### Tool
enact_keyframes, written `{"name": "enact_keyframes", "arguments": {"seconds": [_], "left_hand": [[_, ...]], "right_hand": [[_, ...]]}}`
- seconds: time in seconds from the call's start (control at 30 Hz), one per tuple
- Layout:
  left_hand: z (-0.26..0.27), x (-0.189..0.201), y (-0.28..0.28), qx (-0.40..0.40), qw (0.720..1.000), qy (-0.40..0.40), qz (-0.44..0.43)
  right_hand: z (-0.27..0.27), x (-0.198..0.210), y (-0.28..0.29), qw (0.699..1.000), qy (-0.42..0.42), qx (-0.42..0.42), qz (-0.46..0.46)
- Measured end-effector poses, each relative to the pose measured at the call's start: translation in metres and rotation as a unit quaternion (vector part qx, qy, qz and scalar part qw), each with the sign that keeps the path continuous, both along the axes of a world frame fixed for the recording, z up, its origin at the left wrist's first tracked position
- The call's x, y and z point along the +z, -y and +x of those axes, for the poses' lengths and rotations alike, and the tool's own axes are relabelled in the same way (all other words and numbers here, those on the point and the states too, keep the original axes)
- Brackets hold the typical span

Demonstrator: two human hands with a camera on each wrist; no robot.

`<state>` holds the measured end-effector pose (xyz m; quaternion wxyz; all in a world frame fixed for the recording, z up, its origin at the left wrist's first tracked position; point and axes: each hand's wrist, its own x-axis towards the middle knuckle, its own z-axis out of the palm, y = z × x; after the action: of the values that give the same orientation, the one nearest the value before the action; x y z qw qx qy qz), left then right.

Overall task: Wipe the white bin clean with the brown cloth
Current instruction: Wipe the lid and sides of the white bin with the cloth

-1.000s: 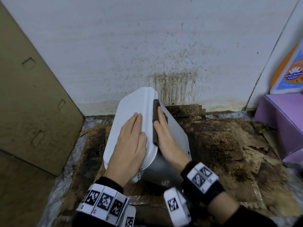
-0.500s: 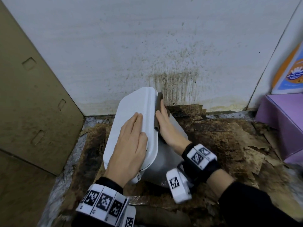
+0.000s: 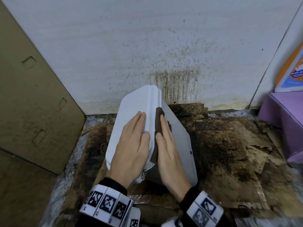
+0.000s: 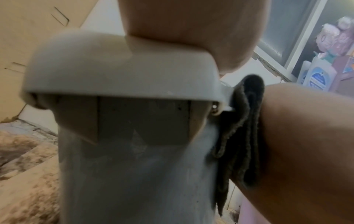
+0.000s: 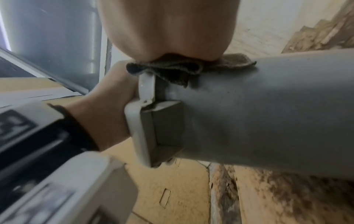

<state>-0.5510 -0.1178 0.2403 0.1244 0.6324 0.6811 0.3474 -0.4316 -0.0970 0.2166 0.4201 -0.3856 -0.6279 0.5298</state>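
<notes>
**Wiping the side of the bin**

The right hand pressed a folded, soft brown cloth flat against the side of the white plastic bin, fingers straight. The left hand lay open and flat on the lid, holding the bin steady. The bin lay tipped over on dirty brown cardboard by the stained wall. It looked light, smooth and slippery, so pressing on the flat lid seemed best.

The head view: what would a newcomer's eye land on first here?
First, the white plastic bin tipped on its side at the centre, with the left hand flat on its lid and the right hand pressing a folded brown cloth against its grey side. Next, the dark brown streaked stain on the white wall just behind it, above the soiled cardboard on the floor.
</notes>
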Motion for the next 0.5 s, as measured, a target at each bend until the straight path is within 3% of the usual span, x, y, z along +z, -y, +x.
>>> {"name": "enact_keyframes", "arguments": {"seconds": [0.1,0.3,0.5], "left_hand": [[0.004,0.001,0.001,0.005,1.0,0.002,0.02],[0.014,0.006,0.001,0.011,1.0,0.021,-0.02],[0.021,0.004,-0.002,0.008,1.0,0.021,-0.02]], "right_hand": [[0.0,0.007,-0.033,0.998,0.045,0.031,-0.021],[-0.002,0.035,-0.089,0.988,0.125,0.079,-0.035],[0.008,0.054,-0.099,0.981,0.164,0.103,-0.02]]}}
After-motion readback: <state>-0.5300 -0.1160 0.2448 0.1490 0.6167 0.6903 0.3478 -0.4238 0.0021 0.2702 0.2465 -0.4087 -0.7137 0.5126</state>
